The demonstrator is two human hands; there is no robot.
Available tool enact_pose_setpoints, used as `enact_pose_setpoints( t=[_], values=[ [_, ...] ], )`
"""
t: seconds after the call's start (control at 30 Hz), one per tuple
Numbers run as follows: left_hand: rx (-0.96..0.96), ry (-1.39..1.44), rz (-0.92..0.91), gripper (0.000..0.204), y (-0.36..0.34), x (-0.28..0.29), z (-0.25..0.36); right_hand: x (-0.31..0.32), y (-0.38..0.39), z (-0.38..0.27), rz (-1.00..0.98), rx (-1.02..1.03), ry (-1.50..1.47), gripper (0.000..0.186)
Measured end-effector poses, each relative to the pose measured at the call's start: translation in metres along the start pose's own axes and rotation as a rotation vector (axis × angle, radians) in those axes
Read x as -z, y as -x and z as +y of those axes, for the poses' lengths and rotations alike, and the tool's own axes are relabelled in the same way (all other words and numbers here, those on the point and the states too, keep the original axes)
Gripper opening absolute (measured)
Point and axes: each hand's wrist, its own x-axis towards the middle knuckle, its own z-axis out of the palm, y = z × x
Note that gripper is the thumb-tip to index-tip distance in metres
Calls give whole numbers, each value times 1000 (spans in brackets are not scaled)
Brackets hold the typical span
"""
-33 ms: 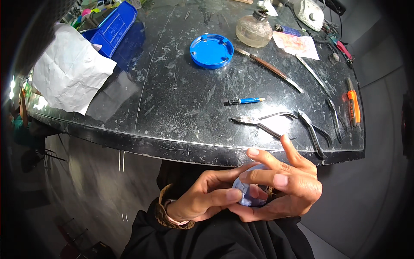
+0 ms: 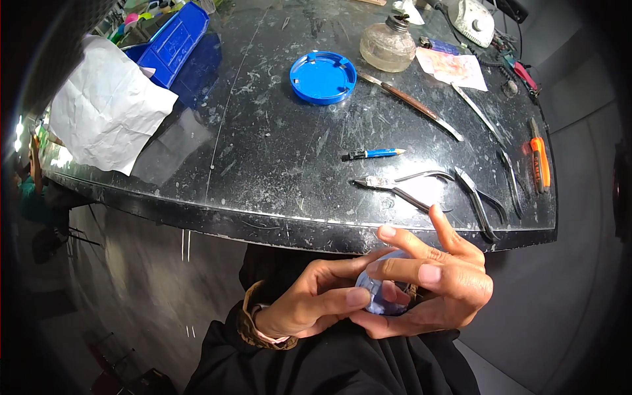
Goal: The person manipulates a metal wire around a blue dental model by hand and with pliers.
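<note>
Just below the front edge of the table, in front of my body, both hands hold a small pale blue plaster model, which looks like a dental cast. My left hand pinches its left side, thumb on the near face. My right hand wraps round the right side; its index finger crosses over the top, and the other fingers are raised and spread. These fingers hide much of the model. On the table beyond lie slim-nosed pliers, a second pair of pliers and a short blue pencil.
A round blue lid and a glass spirit lamp stand farther back. A wooden-handled wax knife, metal tools and an orange-handled cutter lie at right. Crumpled white paper and a blue bin are at left.
</note>
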Motion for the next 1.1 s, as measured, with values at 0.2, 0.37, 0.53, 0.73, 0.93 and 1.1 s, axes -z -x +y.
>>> enact_pose_setpoints(
  t=[0.2, 0.37, 0.53, 0.73, 0.93, 1.1],
  values=[
    [-13, -12, -24, 53, -2, 4, -4, 20, -3, -2, -320, 1, 57, 97],
    [8, -35, -106, 55, -8, 7, -6, 21, 0, 1, -318, 0, -83, 98],
    [-109, 20, 19, 61, -9, 3, -10, 17, -1, 14, -183, -9, -268, 90],
    [-339, 71, 73, 54, -24, -14, -5, -12, 11, 19, 361, -30, -384, 50],
    [-420, 62, 111, 60, -24, -10, -6, -19, 0, 17, 267, -140, -404, 29],
    [-443, 79, 132, 59, -24, -12, -7, -20, -4, 16, 237, -170, -434, 21]
  ],
)
